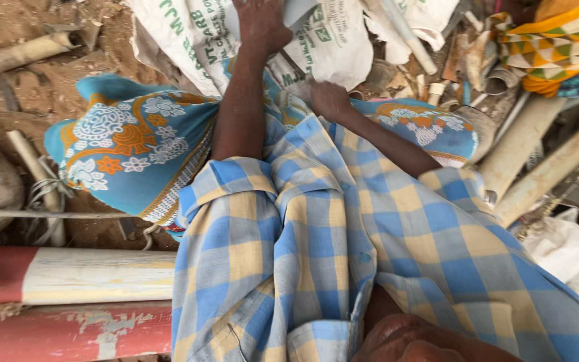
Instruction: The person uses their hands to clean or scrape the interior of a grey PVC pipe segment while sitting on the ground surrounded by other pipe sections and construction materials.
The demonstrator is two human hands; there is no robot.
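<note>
Top centre of frame: left hand (261, 23) gripping grey flat piece (301, 10) over white sack (330, 40), right hand (330, 100) pressing sack edge w/ grip closed—piece risks slipping into pipe scraps (430, 87), judging by partial hold.

You are in an outdoor scrap and salvage yard, on bare earth.

Around you lie dusty cut lengths of pipe (549, 171), short pipe offcuts (27, 50), and red-and-white painted poles (75, 275) on reddish dirt ground (8, 94). White woven sacks (333, 40) are heaped among the debris, and everything sits loose and unsorted, with no floor, walls or shelving.
</note>
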